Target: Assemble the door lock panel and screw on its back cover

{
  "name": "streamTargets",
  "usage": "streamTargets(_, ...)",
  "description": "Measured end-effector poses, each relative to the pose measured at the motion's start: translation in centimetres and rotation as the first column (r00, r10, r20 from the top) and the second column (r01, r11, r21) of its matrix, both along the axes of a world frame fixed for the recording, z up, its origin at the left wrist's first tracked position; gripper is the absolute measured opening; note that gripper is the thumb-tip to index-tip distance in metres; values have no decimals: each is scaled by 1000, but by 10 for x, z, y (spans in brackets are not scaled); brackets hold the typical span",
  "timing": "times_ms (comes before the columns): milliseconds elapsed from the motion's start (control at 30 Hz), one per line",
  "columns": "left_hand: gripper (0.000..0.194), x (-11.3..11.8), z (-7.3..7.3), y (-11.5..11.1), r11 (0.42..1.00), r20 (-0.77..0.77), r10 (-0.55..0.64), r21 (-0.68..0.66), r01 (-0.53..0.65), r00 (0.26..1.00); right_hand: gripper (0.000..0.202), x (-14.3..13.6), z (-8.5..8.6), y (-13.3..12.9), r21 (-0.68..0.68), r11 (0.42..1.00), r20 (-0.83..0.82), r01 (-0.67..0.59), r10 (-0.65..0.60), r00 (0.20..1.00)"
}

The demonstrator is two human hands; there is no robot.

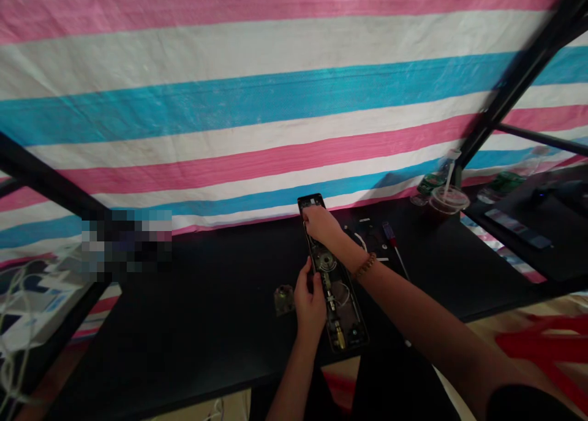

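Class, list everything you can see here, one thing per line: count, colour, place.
long open housing: 1, black, on the table
small part: 1, dull, left of the housing
screwdriver: 1, dark-and-red handle, right of the housing
lidded cup: 1, clear, dark contents, table's far right
bottles: 2, clear-green, behind the cup and farther right
table: 1, black, centre
striped sheet: pink, white, blue, behind the table
frame posts: several, black, both sides
white box: at least 1, far left
red object: lower right
pixelated patch: left, contents unclear
bracelet: 1, brown, right wrist
left hand: 1, bare, housing's left edge
right hand: 1, bare, housing's far end
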State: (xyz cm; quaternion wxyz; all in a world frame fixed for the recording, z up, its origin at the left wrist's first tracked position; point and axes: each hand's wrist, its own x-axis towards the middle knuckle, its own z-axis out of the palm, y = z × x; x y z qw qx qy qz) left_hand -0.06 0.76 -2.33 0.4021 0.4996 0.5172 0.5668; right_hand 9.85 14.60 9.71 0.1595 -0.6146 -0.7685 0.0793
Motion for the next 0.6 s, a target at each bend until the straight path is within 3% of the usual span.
streamTargets(133,42,1,2,0,1000,-18,3,25,-3,1000,24,5,-9,-21,117,993,-75,30,-21,997)
streamTargets(267,41,2,4,0,1000,-5,-17,26,17,1000,14,21,-30,-51,241,963,-268,123,-56,962)
streamTargets(400,41,2,5,0,999,15,-23,30,23,1000,10,24,-44,-68,207,975,-256,76,-21,967)
streamTargets(600,44,2,8,0,1000,22,-23,15,22,999,13,15,-40,-65,88,981,-315,170,-134,940)
